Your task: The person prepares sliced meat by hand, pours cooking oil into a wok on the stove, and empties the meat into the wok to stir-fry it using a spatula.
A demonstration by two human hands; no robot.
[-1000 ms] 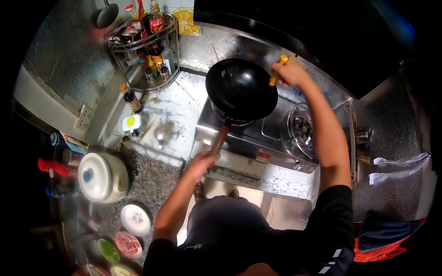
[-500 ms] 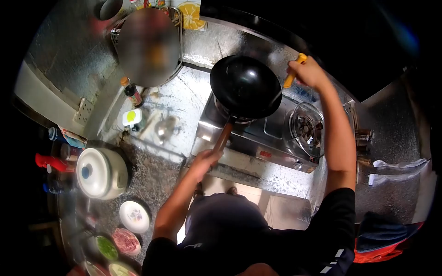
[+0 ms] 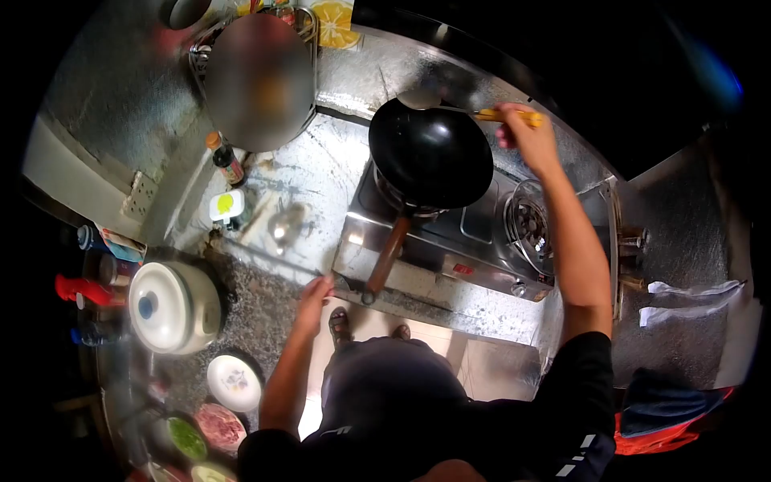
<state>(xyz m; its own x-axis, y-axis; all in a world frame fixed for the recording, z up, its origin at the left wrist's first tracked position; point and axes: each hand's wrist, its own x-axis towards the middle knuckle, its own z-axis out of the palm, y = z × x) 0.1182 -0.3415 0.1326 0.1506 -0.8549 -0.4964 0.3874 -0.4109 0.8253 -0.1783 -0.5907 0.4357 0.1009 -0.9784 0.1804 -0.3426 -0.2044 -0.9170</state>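
A black wok (image 3: pixel 431 157) rests on the left burner of a gas stove (image 3: pixel 418 249), its wooden handle (image 3: pixel 389 253) pointing toward me. My right hand (image 3: pixel 526 132) is closed around the yellow handle of a metal ladle (image 3: pixel 419 99). The rounded head of the ladle is over the wok's far rim; whether it touches the rim I cannot tell. My left hand (image 3: pixel 316 301) is off the wok handle, a little to its left by the counter edge. Its fingers reach forward and hold nothing that I can see.
A lidded white pot (image 3: pixel 173 307) stands on the left counter (image 3: pixel 265 321). Nearer me are a white plate (image 3: pixel 234 383), a dish of raw meat (image 3: pixel 220 427) and a dish of greens (image 3: pixel 187 438). A sauce bottle (image 3: pixel 229 165) and a white-lidded jar (image 3: pixel 227 207) stand left of the stove.
My left hand has let go of the wok handle and moved left. My right hand has swung the ladle up, bringing its head to the wok's far rim.
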